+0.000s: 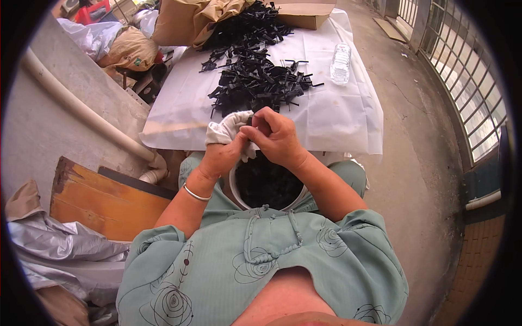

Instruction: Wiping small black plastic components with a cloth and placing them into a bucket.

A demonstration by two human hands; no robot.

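My left hand [227, 148], partly covered by a white glove [228, 128], is closed around a small black piece [250, 120] that shows only in part. Against it, my right hand [278, 137] is bare, with thumb and fingers pinched together; what lies between those fingertips is hidden. Both hands meet at the near edge of the table. Below them a white bucket [234, 187] stands between my knees, holding many dark pieces. Just beyond my hands, a heap of small black plastic pieces [258, 81] is spread on the table's white sheet [179, 114].
A clear plastic bottle [340, 64] lies on the right of the table. At the far end are a brown sack [190, 24] and a cardboard box [307, 16]. A pipe [81, 103] and a wooden board [103, 201] are on the left; a barred window [467, 70] is right.
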